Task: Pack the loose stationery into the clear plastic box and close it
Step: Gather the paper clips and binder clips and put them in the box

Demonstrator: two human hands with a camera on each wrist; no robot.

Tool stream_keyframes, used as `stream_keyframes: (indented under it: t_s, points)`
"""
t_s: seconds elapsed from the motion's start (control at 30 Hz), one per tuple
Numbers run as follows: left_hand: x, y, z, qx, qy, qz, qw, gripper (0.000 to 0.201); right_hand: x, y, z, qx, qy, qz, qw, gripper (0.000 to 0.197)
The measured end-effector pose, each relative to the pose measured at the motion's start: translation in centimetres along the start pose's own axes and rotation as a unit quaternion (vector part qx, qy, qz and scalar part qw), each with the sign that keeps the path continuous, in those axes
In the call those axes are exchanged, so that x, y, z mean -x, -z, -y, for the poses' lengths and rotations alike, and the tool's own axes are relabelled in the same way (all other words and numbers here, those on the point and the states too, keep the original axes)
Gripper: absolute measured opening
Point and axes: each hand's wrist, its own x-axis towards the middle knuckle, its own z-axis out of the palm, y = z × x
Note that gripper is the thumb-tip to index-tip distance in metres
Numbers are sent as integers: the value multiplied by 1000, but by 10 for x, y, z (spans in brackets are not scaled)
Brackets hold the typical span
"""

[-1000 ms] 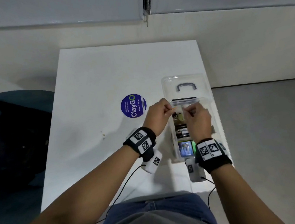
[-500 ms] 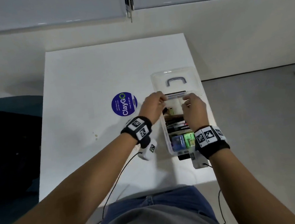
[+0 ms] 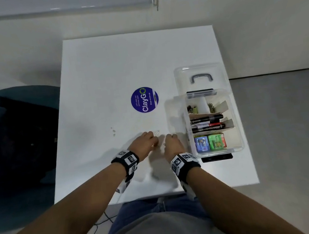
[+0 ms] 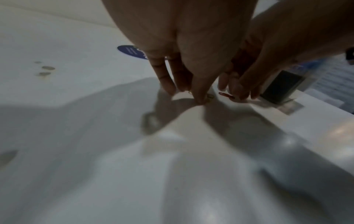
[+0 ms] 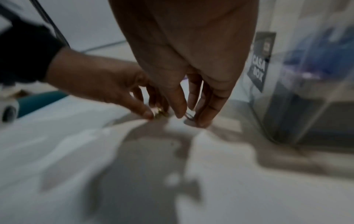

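From my seat the left side of the white table carries only a few small marks and the round blue sticker, so I leave that alone. My left hand is down on the tabletop near the front edge, fingertips angled onto the surface, thumb and forefinger closing on a small gold paper clip; I judge it a pinch just forming, and the blur leaves me unable to tell whether the clip is truly caught. A pale clip lies loose just beyond that hand. Just beside it, my right hand works the same way, fingers pointing down and pressing a reddish clip against the table; whether it is gripped or only pinned I cannot tell. Both hands sit close together because the last loose bits are clustered here, flat and thin, so nails and fingertips have to scrape them up. To the right stands the clear plastic box, within easy reach, its lid folded back flat beyond it so the opening stays free for drops. Inside, clips and small items fill the far section, markers the middle, two coloured packets the near end. Packing looks nearly done; closing is not yet started.
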Motion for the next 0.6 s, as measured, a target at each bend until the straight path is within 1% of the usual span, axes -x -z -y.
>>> stream_keyframes:
  t_s: [0.07,0.13,0.27,0.37,0.43,0.5,0.53,0.6]
  points:
    - [-1,0,-2,4,7,-6,1000,17,0,-7,-5,32,16,-7,999,42]
    - [0,-2,-1,1,17,-6,1000,17,-1,-12,-4,53,37,-7,998,42]
    - [3,-10,1,5,34,3,999,16,-8,-14,-1,75,49,11,996,43]
    - [8,-6,3,45,51,15,998,14,-16,-8,5,73,58,11,996,41]
    - [10,-3,3,83,77,15,994,12,-21,-2,13,46,62,-14,997,39]
    - [11,-1,3,117,106,6,988,8,-27,4,21,30,79,-37,996,45]
    - [11,1,3,129,117,-1,985,8,-29,6,25,38,91,-40,994,47]
    - [14,5,5,150,137,-16,979,6,-33,7,28,77,111,-35,990,44]
